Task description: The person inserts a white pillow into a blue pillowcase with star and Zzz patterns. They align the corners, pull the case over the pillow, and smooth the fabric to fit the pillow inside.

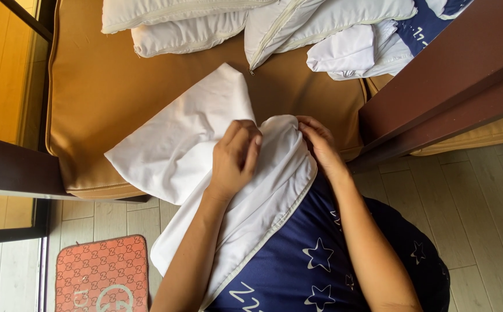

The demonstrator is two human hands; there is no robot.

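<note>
1. Nearest us at 6 o'clock: our navy garment with white stars (321, 260) fills the bottom centre of the view, both forearms coming up out of it.
2. Left hand (235, 159), just above centre: fingers curled shut, pinching a fold of the white pillowcase (182, 144). Knuckles face us, fingertips buried in the cloth.
3. Right hand (319, 141), at 3 o'clock from the left hand and close to it: fingers bent and closed on the bunched top edge of the same pillowcase. Thumb is hidden, so we cannot tell exactly how it grips.
4. The pillowcase itself: one end drapes over our lap toward 7 o'clock, and a grey piped or zipped edge runs diagonally down along the navy cloth. The other end spreads flat toward 11 o'clock on the tan seat cushion (107, 98).
5. At 8 o'clock on the floor: an orange patterned mat (101, 271), lying on pale wood-look floor planks (483, 202).
6. At 9 o'clock: a dark wooden armrest (8, 167) crosses the left edge. A matching dark wooden frame (436, 98) runs diagonally at 2 o'clock.
7. Farthest, at 12 o'clock on the back of the cushion: a stack of white pillows (188, 23), one showing a zip seam.
8. At 1 o'clock beside them: crumpled white cloth (350, 52), touching a navy piece with white print (428, 26).
</note>
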